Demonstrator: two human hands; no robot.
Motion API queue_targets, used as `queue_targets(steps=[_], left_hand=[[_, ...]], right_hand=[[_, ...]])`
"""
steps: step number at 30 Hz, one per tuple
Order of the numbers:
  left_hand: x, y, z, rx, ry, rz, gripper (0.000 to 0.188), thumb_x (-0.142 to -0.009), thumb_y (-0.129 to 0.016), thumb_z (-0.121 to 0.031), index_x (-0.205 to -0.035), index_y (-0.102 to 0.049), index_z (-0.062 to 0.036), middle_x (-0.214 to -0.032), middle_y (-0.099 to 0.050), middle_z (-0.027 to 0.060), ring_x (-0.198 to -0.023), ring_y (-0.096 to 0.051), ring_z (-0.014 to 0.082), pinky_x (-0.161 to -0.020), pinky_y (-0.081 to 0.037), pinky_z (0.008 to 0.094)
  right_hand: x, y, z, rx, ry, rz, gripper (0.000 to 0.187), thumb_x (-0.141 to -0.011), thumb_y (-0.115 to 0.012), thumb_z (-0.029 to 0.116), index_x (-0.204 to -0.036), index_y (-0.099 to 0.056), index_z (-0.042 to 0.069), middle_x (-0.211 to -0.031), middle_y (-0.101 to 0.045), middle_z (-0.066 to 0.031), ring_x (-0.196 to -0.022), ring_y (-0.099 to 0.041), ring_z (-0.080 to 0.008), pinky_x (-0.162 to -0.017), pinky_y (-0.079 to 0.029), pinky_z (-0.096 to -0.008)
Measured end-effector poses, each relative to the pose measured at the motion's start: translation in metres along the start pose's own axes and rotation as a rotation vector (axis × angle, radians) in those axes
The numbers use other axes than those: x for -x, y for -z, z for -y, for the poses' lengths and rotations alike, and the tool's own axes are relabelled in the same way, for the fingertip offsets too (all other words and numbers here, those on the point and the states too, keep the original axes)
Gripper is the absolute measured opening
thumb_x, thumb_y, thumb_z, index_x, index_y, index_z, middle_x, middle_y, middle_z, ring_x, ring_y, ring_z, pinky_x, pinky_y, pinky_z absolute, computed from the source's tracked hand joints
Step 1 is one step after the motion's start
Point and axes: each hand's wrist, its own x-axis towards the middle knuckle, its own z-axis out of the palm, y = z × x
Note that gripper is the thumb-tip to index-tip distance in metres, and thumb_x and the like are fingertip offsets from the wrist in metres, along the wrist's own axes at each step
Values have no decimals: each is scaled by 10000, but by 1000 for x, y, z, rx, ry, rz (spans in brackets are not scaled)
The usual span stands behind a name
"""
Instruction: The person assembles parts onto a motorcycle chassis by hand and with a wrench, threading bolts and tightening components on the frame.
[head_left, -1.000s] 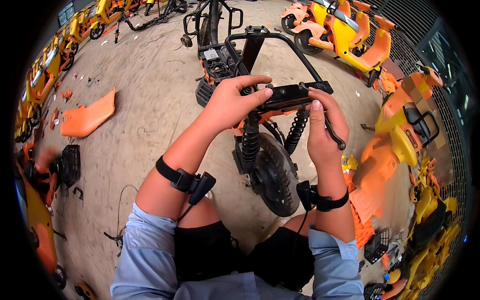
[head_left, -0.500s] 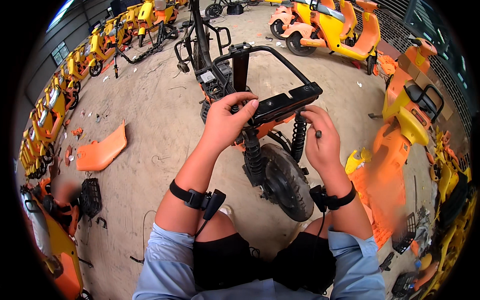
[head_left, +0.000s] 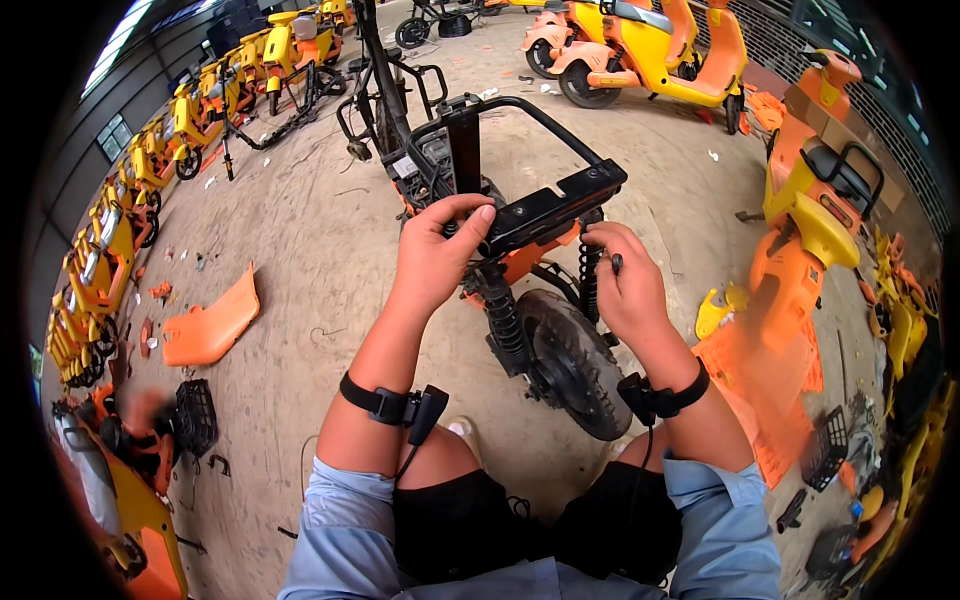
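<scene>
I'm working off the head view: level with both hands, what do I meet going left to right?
Parked yellow scooters → orange panel → left hand → black metal plate → right hand → yellow-and-orange scooter → heap of yellow panels.

Head-worn fisheye view, facing down and forward, near the fingers (head_left: 462, 203)

The tubular metal rack (head_left: 545, 214) is black, the ridged rubber tyre (head_left: 588, 350) greyish black. The curved plastic panel (head_left: 212, 325) is solid orange; the step-through plastic scooters (head_left: 690, 82) pair yellow with orange. Rolled cloth sleeves (head_left: 342, 520) are plain pale blue, the concrete floor (head_left: 325, 265) mottled beige-grey.
</scene>
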Motion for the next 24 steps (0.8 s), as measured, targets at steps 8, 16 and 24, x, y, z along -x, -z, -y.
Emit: queue_targets(steps=[8, 16, 24], left_hand=[[4, -5, -2, -36, -17, -57, 231, -984, -757, -222, -1125, -754, -39, -775, -545, -70, -755, -510, 54, -702, -432, 232], [0, -9, 7, -26, -51, -65, 224, -991, -754, -224, -1096, -744, -27, -863, -631, -41, -815, -548, 62, -750, -461, 239], [6, -12, 5, 18, -45, -72, 235, -1025, -710, -234, -1115, -737, -19, -920, -652, -28, -840, -548, 55, -759, -465, 235]], right_hand=[[1, -2, 6, 73, -40, 30, 525, -855, -541, -86, -1345, -600, 93, -1376, -605, -133, -1086, -678, -372, -875, -565, -407], [-26, -17, 9, 244, 55, 41, 812, -765, -562, -102, -1532, -464, 143, -1588, -454, -110, -985, -699, -396, -779, -589, -452], [-36, -29, -8, 258, -5, 100, 804, -750, -616, -68, -1513, -474, 140, -1627, -401, -111, -967, -705, -400, -751, -587, -462]])
